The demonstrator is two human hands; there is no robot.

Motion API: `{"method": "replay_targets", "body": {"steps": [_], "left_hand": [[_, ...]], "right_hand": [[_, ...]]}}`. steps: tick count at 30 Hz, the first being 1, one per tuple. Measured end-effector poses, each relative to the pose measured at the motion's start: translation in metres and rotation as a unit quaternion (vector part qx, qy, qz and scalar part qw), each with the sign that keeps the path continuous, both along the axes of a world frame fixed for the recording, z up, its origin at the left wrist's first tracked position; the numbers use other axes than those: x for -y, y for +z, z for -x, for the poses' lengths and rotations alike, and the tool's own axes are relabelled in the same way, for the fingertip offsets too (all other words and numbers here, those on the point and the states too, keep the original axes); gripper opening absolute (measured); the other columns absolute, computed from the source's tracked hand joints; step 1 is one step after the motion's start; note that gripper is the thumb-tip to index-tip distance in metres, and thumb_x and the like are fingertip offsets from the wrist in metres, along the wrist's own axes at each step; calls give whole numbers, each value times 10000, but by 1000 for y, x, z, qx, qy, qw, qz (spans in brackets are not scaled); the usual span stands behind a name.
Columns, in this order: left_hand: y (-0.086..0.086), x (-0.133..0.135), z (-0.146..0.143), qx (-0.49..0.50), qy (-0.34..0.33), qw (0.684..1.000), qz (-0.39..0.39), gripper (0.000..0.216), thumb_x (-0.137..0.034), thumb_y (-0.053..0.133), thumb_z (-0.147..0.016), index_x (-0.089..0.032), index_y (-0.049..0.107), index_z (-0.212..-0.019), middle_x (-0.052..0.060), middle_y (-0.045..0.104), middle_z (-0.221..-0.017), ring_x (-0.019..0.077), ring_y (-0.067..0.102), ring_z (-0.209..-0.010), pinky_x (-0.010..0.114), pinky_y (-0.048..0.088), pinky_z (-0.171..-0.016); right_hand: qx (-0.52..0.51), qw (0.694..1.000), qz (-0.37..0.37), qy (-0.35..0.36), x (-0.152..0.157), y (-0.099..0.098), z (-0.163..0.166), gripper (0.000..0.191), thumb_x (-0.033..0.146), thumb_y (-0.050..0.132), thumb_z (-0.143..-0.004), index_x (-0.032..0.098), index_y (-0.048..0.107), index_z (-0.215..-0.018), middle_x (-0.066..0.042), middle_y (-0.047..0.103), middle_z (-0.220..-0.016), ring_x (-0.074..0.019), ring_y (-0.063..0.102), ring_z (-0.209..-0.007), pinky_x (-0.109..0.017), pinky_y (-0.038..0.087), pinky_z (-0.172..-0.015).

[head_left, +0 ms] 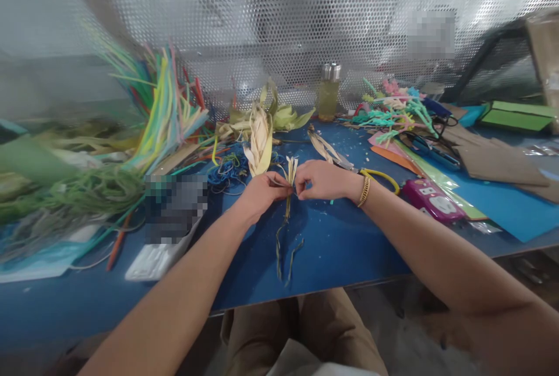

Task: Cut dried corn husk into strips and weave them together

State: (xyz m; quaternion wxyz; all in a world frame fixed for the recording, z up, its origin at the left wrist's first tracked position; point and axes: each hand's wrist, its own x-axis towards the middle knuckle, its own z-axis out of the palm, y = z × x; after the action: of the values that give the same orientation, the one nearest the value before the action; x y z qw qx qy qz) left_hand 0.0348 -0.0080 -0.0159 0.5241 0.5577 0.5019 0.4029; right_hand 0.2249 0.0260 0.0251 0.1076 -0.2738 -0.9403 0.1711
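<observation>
Between my hands stands a small bundle of pale dried husk strips, its cut ends fanned upward. My left hand pinches the bundle at its middle, thumb against fingers. Close on the right side, my right hand has its fingers curled in a pinch; whatever is in them is too small to make out. Below, a thin stem runs down to dark green twisted strands lying on the blue table. A larger dried corn husk lies just behind my left hand.
Yellow-handled scissors and a purple box lie right of my right hand. Blue tangled string, green cord coils and colourful strips crowd the left. A bottle stands behind. Coloured paper and cardboard cover the right.
</observation>
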Motion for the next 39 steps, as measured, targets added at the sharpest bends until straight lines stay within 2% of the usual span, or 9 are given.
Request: {"method": "replay_targets", "body": {"steps": [3, 7, 11, 16, 22, 29, 33, 35, 39], "left_hand": [[2, 0, 1, -70, -12, 994, -80, 173, -235, 758, -623, -172, 614, -695, -9, 636, -658, 121, 558, -609, 262, 434, -626], [3, 2, 1, -171, -17, 972, -161, 120, -248, 702, -692, -178, 622, -747, 13, 677, -740, 152, 605, -682, 272, 453, -659], [2, 6, 0, -267, -15, 933, -242, 62, -239, 628, -758, -196, 636, -801, 22, 688, -796, 165, 619, -728, 270, 444, -658], [3, 10, -4, -344, 29, 881, -323, 81, -168, 586, -762, -211, 641, -803, 21, 687, -804, 176, 620, -760, 276, 425, -660], [4, 12, -6, -340, 75, 888, -302, 142, -137, 585, -753, -227, 663, -831, 10, 710, -812, 173, 644, -758, 277, 436, -662], [0, 6, 0, -315, 68, 909, -265, 133, -132, 613, -711, -211, 643, -813, 2, 697, -774, 162, 635, -716, 273, 446, -646], [-2, 3, -1, -288, 61, 922, -251, 123, -152, 616, -723, -207, 647, -829, 10, 704, -791, 161, 643, -729, 271, 458, -656], [-2, 3, -1, -283, 63, 924, -251, 113, -165, 621, -728, -208, 650, -828, 9, 703, -789, 159, 643, -727, 271, 460, -657], [-2, 3, 1, -277, 66, 924, -254, 95, -179, 625, -728, -204, 650, -817, 8, 703, -777, 155, 642, -714, 270, 464, -665]], "right_hand": [[-39, 998, 27, -31, 0, -4, 2, 67, 202, 660, -770, 163, 703, -804, -39, 702, -857, -161, 603, -823, -273, 415, -757], [-108, 984, 77, -116, -1, -13, 6, 179, 84, 553, -782, 142, 646, -923, -34, 701, -839, -123, 608, -742, -232, 418, -690], [-101, 981, 80, -143, -2, -22, 12, 152, 90, 590, -752, 148, 668, -870, -9, 680, -772, -115, 585, -707, -219, 384, -645], [-102, 979, 96, -148, -5, -26, 14, 130, 115, 649, -726, 144, 724, -827, -7, 695, -760, -121, 600, -728, -218, 382, -646], [-127, 969, 142, -158, -5, -27, 14, 96, 113, 628, -723, 151, 705, -765, 9, 673, -670, -108, 589, -653, -223, 384, -617], [-137, 969, 38, -204, -8, -24, 10, 86, 116, 576, -725, 141, 657, -735, -28, 646, -760, -123, 538, -690, -243, 378, -634], [-142, 975, 43, -165, -9, -25, 9, 188, 140, 633, -728, 156, 711, -899, -45, 660, -887, -125, 550, -743, -246, 400, -691], [-133, 980, 35, -146, -8, -26, 10, 139, 176, 671, -733, 160, 729, -859, -45, 654, -866, -131, 553, -757, -256, 397, -704], [-154, 974, 37, -160, -8, -24, 11, 44, 182, 676, -737, 149, 704, -730, -22, 635, -764, -122, 540, -724, -255, 374, -673]]}}
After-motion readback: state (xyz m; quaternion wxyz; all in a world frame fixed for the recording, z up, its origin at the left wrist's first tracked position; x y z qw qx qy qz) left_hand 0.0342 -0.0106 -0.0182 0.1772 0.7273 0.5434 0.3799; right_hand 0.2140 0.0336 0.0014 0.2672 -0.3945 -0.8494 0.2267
